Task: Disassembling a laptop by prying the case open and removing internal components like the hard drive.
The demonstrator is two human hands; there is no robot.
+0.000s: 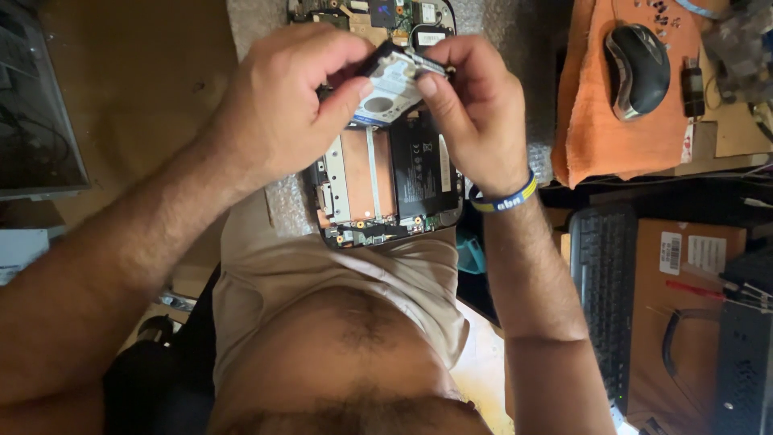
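Both hands hold a small hard drive with a white label and a metal bracket, lifted above an opened laptop. My left hand grips the drive's left side, thumb across its label. My right hand pinches its right end at the metal bracket; a blue and yellow wristband circles that wrist. The laptop lies bottom-up on bubble wrap over my lap, showing an empty copper-coloured drive bay, a black battery and green circuit board.
A grey and black mouse rests on an orange cloth at the upper right, with small screws near it. A black keyboard and a cardboard box lie lower right. A dark monitor stands at the left.
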